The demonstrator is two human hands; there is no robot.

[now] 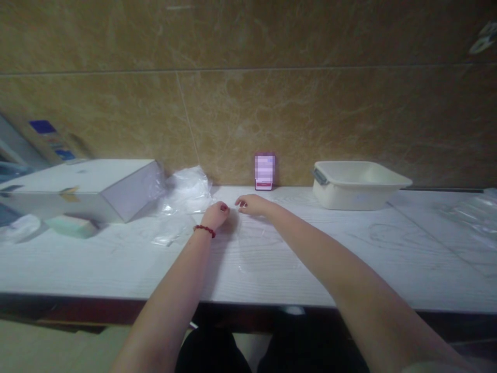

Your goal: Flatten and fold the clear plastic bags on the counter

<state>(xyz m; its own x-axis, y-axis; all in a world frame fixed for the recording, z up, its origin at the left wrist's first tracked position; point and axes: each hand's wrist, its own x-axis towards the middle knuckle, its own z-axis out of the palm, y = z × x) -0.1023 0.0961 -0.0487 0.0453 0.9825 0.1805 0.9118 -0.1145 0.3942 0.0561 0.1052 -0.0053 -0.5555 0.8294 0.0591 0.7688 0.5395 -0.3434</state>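
Note:
Both my arms reach out over a white table (349, 269). My left hand (217, 213), with a red bead bracelet at the wrist, has its fingers curled and pinches the far edge of a clear plastic sheet or bag (256, 248) that lies flat on the table. My right hand (250, 204) is just to the right of it, fingers bent down onto the same far edge of the plastic. The two hands are a few centimetres apart.
A white box (89, 186) stands at the left with a pale green block (72, 225) in front of it. Crumpled clear plastic (188, 191) lies behind my left hand. A small pink card (264, 171) leans on the tiled wall. A cream basin (357, 184) sits at the right.

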